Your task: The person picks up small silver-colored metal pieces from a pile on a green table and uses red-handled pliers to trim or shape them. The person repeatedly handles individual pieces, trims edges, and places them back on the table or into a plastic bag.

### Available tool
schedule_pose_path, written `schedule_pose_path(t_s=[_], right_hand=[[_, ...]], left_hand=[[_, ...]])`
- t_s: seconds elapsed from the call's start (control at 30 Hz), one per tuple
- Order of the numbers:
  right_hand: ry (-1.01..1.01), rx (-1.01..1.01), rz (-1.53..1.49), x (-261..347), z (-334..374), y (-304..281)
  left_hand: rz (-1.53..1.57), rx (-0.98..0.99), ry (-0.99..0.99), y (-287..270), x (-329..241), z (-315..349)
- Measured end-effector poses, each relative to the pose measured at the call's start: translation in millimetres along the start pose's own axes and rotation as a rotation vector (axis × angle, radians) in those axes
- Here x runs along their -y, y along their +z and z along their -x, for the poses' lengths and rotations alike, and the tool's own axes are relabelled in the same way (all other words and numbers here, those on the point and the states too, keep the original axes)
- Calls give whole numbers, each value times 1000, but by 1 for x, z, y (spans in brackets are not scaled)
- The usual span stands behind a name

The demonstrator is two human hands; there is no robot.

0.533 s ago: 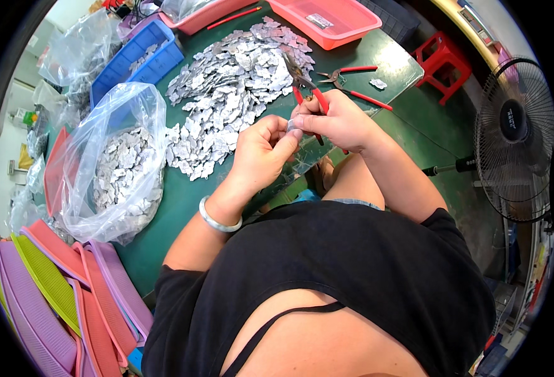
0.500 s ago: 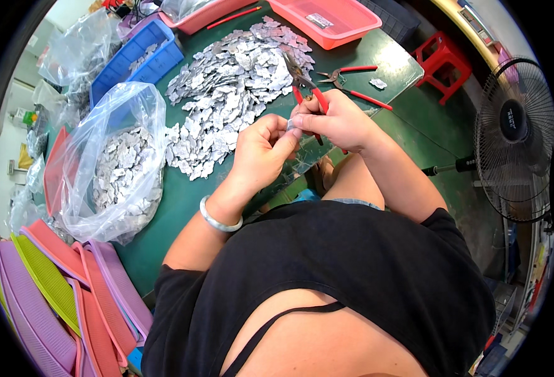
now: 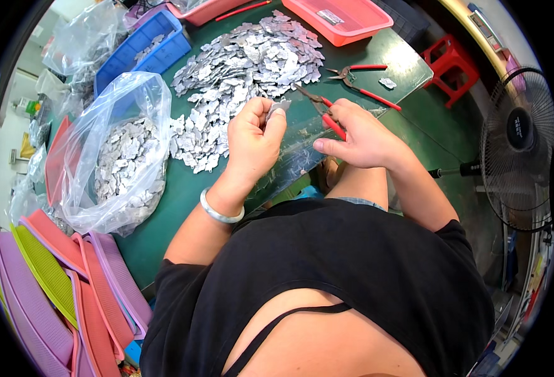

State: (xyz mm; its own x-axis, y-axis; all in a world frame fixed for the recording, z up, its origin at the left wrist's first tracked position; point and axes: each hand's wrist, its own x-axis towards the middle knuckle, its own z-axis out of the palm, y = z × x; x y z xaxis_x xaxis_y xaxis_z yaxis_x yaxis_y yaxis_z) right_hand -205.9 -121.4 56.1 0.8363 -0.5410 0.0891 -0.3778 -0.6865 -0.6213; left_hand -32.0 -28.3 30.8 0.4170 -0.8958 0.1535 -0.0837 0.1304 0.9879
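Note:
My left hand, with a pale bangle on its wrist, pinches a small flat grey metal piece between thumb and fingers. To its right, my right hand is wrapped round the red handles of a pair of pliers, whose jaws point up and left toward the pile. The jaws stand apart from the held piece. Beyond my hands a wide heap of similar grey metal pieces covers part of the green table. A clear plastic bag full of such pieces stands to the left.
A second pair of red-handled pliers and one loose piece lie at the right. A blue bin and a pink tray stand at the back. Stacked coloured baskets are at lower left; a fan and red stool at right.
My hands were together at the metal piece and have moved apart. The right hand with the pliers has gone right and down; the left, still pinching the piece, has shifted slightly left.

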Motion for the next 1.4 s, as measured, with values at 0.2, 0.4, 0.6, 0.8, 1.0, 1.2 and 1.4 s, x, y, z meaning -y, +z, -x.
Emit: schedule_pose_path(t_s=[0.2, 0.4, 0.6, 0.8, 1.0, 1.2, 1.4], right_hand=[[11, -87, 97, 14, 8, 3], [61, -101, 192, 24, 9, 4], [81, -78, 212, 28, 8, 4], [60, -100, 230, 31, 8, 3], [31, -122, 198, 31, 8, 4], [83, -26, -68, 21, 2, 9], [175, -43, -223, 22, -2, 16]], left_hand=[[-162, -59, 116, -2, 7, -1], [-373, -128, 257, -3, 4, 0], [-506, -153, 401, -4, 4, -1], [-597, -168, 465, -8, 5, -2], [-650, -162, 516, -10, 6, -4], [-809, -134, 706, -14, 9, -7], [-593, -117, 618, -10, 11, -7]])
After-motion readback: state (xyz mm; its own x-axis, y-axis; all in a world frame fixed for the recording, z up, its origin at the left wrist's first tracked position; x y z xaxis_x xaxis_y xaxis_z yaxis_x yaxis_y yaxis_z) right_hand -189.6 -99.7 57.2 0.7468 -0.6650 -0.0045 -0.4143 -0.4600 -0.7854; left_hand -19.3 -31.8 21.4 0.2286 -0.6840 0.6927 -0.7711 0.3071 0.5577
